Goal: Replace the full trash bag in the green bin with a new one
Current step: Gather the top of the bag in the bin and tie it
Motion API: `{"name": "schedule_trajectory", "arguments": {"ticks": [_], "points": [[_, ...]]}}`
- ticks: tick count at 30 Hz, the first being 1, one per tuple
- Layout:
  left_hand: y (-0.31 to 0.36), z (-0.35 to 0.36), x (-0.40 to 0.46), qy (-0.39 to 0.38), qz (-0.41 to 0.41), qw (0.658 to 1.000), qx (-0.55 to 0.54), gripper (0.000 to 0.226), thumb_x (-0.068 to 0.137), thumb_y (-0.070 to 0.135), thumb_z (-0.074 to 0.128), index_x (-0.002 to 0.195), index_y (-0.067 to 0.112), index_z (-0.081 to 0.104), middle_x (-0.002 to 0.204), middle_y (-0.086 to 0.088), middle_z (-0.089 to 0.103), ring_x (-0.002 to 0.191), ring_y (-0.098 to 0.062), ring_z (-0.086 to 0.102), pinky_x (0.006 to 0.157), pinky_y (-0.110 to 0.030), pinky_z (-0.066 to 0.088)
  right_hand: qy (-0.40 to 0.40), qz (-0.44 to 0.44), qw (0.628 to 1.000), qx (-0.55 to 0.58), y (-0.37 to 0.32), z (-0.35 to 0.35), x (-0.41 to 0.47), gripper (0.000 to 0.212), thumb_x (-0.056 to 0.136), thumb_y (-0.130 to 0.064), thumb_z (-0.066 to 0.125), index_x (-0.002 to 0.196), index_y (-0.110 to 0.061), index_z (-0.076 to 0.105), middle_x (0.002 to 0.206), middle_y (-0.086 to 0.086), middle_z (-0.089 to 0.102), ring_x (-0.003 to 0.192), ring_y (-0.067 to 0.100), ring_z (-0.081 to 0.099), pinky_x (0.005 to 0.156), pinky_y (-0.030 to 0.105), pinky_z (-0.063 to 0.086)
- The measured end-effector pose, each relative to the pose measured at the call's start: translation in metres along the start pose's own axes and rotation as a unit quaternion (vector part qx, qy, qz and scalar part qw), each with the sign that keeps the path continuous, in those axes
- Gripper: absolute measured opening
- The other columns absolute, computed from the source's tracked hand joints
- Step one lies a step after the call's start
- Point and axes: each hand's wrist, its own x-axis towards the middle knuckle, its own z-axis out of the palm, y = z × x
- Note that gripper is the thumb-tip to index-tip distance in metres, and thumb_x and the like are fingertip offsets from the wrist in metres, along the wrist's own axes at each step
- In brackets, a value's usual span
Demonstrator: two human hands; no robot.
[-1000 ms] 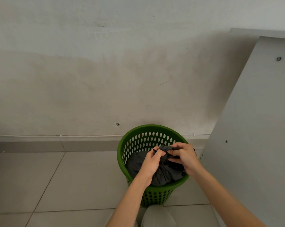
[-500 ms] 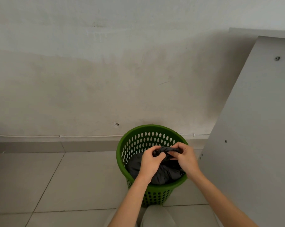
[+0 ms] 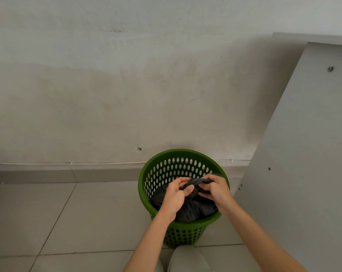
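In front of you a stained pale wall fills most of the view, with a thin white cable running along its foot. To your right a grey board with a few screw holes leans against that wall. Under you is a grey tiled floor. On it, near the wall and just beside the board, stands the green bin, round, upright, its walls pierced with oval holes. Inside it sits the full trash bag, dark grey and crinkled, bulging low in the bin with its top gathered into a twisted neck that rises to about rim height. Your left hand is curled round that neck from the left, thumb pressed on the plastic. Your right hand pinches the same bunched top from the right, fingers bent over it. Both hands are over the bin's mouth, almost touching each other. At the bottom edge, your pale shoe points at the bin's base.
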Motion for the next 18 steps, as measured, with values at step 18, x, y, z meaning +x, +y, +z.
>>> {"name": "schedule_trajectory", "arguments": {"ticks": [18], "points": [[-0.002, -0.001, -0.003, 0.037, 0.123, 0.976, 0.175, 0.025, 0.082, 0.009, 0.064, 0.088, 0.029, 0.051, 0.089, 0.013, 0.06, 0.085, 0.003, 0.058, 0.071, -0.002, 0.046, -0.14, -0.091, 0.958, -0.233, -0.01, -0.019, 0.002, 0.015, 0.081, -0.008, 0.065, 0.08, -0.023, 0.06, 0.081, -0.004, 0.062, 0.078, 0.009, 0.059, 0.077, 0.021, 0.049]]}}
